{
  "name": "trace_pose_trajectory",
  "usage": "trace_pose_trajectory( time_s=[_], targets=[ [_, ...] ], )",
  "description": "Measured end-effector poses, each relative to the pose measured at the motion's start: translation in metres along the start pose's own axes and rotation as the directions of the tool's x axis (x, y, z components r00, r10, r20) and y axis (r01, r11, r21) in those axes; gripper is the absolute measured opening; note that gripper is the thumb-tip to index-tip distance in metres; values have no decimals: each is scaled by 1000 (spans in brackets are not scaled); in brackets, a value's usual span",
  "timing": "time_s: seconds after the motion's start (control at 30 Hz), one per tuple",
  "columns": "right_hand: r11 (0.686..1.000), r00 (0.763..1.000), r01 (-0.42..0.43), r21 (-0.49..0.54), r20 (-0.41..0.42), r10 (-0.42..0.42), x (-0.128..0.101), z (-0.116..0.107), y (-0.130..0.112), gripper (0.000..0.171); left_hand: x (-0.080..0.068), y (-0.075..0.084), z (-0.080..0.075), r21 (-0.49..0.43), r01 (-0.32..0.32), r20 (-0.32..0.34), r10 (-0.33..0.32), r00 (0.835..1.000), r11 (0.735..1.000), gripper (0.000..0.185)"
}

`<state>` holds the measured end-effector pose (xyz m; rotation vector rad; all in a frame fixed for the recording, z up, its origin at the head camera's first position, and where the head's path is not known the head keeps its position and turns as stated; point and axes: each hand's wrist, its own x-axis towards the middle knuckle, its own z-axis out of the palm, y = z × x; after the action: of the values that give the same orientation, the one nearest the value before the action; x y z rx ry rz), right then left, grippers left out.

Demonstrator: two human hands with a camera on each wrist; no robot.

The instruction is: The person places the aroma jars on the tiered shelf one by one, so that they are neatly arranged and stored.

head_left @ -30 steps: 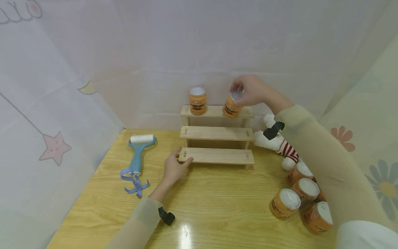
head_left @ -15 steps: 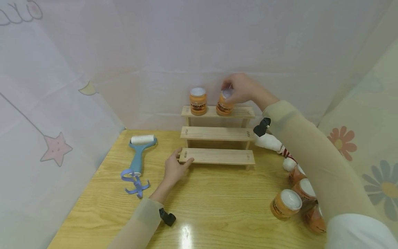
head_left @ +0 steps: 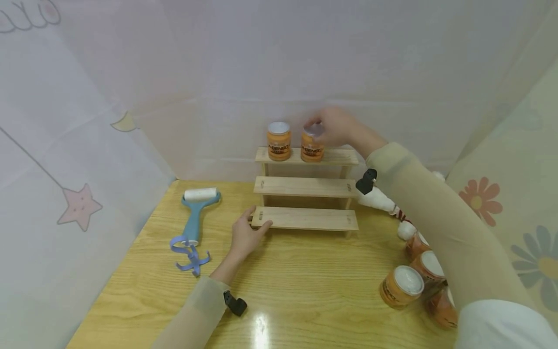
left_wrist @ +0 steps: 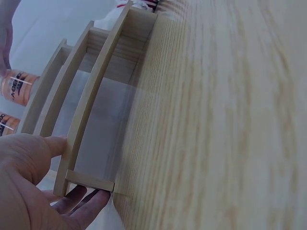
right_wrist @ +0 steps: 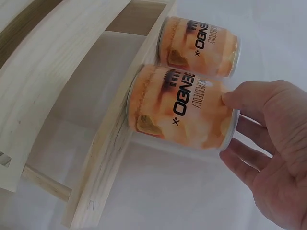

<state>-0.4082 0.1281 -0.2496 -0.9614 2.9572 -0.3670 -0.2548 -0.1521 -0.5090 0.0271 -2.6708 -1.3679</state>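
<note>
A three-tier wooden display rack [head_left: 305,218] stands against the back cloth. My left hand [head_left: 246,235] grips the left end of its lowest tier, thumb on the front edge and fingers around the end support [left_wrist: 88,180]. On the top tier, my right hand [head_left: 334,127] pinches an orange can [head_left: 312,150] by its upper rim. In the right wrist view that can [right_wrist: 180,108] stands with its base on the board, thumb on the label side and fingers at the far side. A second orange can [head_left: 279,144] stands upright to its left, a narrow gap between them.
Several more orange cans [head_left: 401,287] cluster at the table's right, partly behind my right sleeve. A white plush toy [head_left: 377,199] with red stripes lies beside the rack. At left lie a blue-handled roller [head_left: 192,225] and a purple hook piece [head_left: 192,259] on the wooden table [head_left: 305,291].
My right hand has moved left along the top tier with the can, which went from tilted to upright beside the other can. My left hand has stayed on the rack.
</note>
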Motion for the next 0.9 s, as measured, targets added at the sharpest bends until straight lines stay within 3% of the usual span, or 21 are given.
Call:
trace_pose_trajectory(
  time_s=[0.53,0.67,0.9],
  targets=[
    [999,1000,-3,44,-14,3,-6,10,2,43,1,0,0,-7,0,1,0,1000,1000,80],
    [1000,1000,-13,13,-24,13,-5,15,1,43,2,0,-1,-3,4,5,-4,1000,1000,80],
    [1000,997,24,16,-67,-23,0,25,0,43,1,0,0,4,14,3,-14,1000,1000,81]
  ],
)
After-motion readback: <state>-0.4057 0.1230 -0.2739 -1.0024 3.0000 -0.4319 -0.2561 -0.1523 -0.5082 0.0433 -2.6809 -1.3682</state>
